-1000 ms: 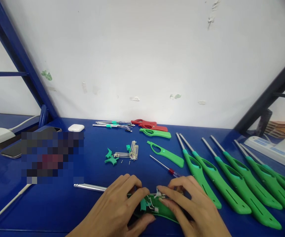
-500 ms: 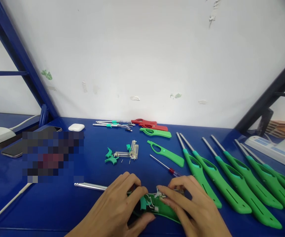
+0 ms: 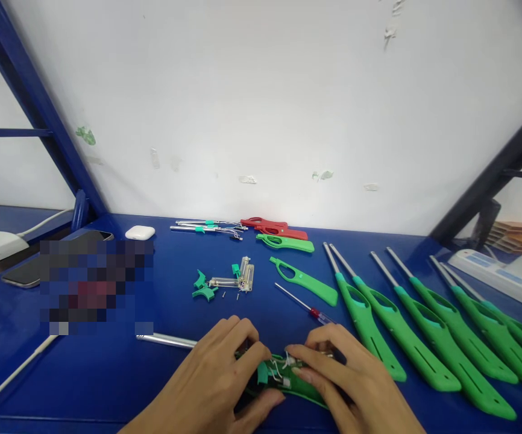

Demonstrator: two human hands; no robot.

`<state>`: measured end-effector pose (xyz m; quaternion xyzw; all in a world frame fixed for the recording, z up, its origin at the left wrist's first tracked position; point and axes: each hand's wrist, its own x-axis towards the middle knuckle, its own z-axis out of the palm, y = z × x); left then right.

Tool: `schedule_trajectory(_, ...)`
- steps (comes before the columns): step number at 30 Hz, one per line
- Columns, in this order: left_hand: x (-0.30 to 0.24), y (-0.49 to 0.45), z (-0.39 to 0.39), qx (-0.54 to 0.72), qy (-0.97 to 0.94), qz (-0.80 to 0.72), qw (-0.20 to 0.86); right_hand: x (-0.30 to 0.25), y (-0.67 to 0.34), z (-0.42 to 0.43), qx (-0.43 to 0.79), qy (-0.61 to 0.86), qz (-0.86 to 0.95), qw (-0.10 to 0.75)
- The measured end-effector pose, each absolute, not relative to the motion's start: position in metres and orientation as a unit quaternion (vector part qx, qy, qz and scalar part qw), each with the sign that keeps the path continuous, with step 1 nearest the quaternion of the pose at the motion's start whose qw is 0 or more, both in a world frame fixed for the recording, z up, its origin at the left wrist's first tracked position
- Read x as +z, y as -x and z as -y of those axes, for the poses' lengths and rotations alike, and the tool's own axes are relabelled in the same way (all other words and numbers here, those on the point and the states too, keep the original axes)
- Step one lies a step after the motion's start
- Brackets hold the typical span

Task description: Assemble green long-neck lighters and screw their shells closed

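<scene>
An opened green utility lighter (image 3: pixel 306 390) lies across the front of the table, its inside facing up and its metal tube (image 3: pixel 166 341) pointing left. My left hand (image 3: pixel 216 377) grips the lighter around its trigger end, thumb at the near edge. Inside the shell show a teal trigger (image 3: pixel 262 374), white wires (image 3: pixel 275 366) and a small igniter (image 3: pixel 283 381). My right hand (image 3: pixel 355 377) pinches a clear fuel tank with a white fitting (image 3: pixel 290 360) over the shell's far edge; the fingers cover most of it.
Behind the hands lie a screwdriver (image 3: pixel 304 304), a green half shell (image 3: pixel 306 281), clear tanks (image 3: pixel 245 277) and teal triggers (image 3: pixel 204 289). Red shells (image 3: pixel 279 230) and metal tubes (image 3: pixel 207 228) sit near the wall. Several whole green lighters (image 3: pixel 392 319) line the right, beside a power strip (image 3: pixel 500 280).
The fingers of my right hand have shifted slightly at the tank, and its white fitting sits a little lower. My left hand keeps its hold on the lighter.
</scene>
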<state>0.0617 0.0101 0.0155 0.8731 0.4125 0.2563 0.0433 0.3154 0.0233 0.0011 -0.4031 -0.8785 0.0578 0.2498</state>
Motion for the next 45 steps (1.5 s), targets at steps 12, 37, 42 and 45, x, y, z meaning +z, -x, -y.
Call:
schedule_trajectory(12,0.0156,-0.0612,-0.01,0.264,-0.873,-0.408,0.044,0.0039,-0.3141,-0.0218,0.081,0.404,0.876,0.249)
schedule_trajectory(37,0.0143,-0.0612,-0.0116,0.263,-0.877,-0.398,0.051,0.0011,-0.3135,-0.0222,0.089,0.396,0.881,0.244)
schedule_trajectory(42,0.0157,-0.0643,-0.0113,0.27,-0.877,-0.396,0.048,-0.0004,-0.3122,-0.0212,0.095,0.394,0.882,0.243)
schedule_trajectory(45,0.0152,-0.0648,-0.011,0.267,-0.876,-0.398,0.051,0.0011,-0.3117,-0.0202,0.094,0.398,0.882,0.234)
